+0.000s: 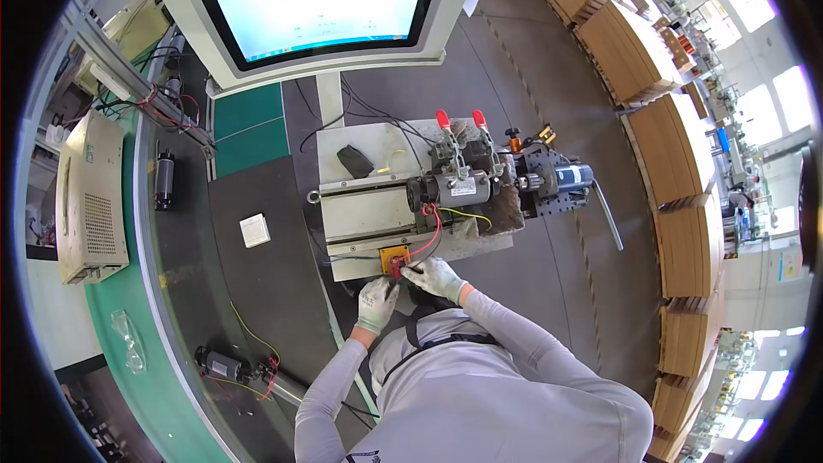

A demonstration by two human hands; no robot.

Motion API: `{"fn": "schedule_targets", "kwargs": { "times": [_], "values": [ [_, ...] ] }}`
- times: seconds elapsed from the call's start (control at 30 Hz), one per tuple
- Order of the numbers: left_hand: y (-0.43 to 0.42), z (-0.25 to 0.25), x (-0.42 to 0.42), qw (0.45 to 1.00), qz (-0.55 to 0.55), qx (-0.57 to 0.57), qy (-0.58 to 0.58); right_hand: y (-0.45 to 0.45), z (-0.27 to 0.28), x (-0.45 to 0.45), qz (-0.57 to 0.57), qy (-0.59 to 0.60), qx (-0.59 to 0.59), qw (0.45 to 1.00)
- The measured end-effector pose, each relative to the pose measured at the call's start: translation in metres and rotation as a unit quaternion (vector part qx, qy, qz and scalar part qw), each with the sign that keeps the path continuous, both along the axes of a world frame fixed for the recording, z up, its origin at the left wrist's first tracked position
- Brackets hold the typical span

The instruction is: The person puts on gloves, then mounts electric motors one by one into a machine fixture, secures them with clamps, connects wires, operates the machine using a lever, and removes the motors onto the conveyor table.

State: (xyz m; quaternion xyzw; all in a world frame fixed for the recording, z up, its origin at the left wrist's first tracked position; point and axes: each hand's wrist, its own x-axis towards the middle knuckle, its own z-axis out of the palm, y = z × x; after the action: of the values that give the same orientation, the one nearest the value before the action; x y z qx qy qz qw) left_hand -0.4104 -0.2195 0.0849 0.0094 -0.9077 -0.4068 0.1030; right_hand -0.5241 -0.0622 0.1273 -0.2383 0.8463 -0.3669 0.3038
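Observation:
An electric motor (459, 189) is held in a bench fixture under two red-handled toggle clamps (460, 146). A red wire (426, 245) runs from it to a red clip (395, 266) at a yellow terminal block (393, 253) on the fixture's near edge. My right hand (435, 279), in a white glove, is closed at the block's right side, fingertips on a thin black wire from the motor. Below the block, my gloved left hand (375, 304) is closed around a small dark piece that its fingers mostly hide. A yellow-green wire (467, 214) hangs loose.
A monitor (317, 0) stands beyond the fixture. To the right, a shaft unit (557, 178) carries a long metal lever (609, 214). Other motors (221, 366) lie on the left bench, near safety glasses (129, 341) and a metal instrument box (93, 197). Cardboard stacks (673, 141) line the right.

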Motion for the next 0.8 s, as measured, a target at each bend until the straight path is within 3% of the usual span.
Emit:
{"fn": "schedule_targets", "kwargs": {
  "times": [0.07, 0.17, 0.33, 0.47, 0.8],
  "values": [
    [0.0, 0.001, -0.002, 0.999, -0.004, 0.03, 0.019, 0.001, -0.003, 0.002, 0.013, 0.043, 0.011, 0.999],
    [0.0, 0.002, -0.004, 0.998, -0.012, 0.048, 0.035, 0.003, 0.007, -0.001, 0.047, -0.058, 0.049, 0.996],
    [-0.002, 0.005, -0.009, 0.998, -0.057, 0.026, 0.032, 0.006, 0.002, 0.006, 0.009, -0.03, 0.01, 0.999],
    [-0.001, 0.004, -0.01, 0.995, -0.089, 0.02, 0.03, 0.009, 0.015, -0.003, 0.063, -0.051, 0.042, 0.996],
    [0.008, -0.012, -0.015, 0.997, -0.078, 0.012, 0.016, 0.006, 0.02, -0.007, 0.093, 0.032, 0.033, 0.995]
  ]
}}
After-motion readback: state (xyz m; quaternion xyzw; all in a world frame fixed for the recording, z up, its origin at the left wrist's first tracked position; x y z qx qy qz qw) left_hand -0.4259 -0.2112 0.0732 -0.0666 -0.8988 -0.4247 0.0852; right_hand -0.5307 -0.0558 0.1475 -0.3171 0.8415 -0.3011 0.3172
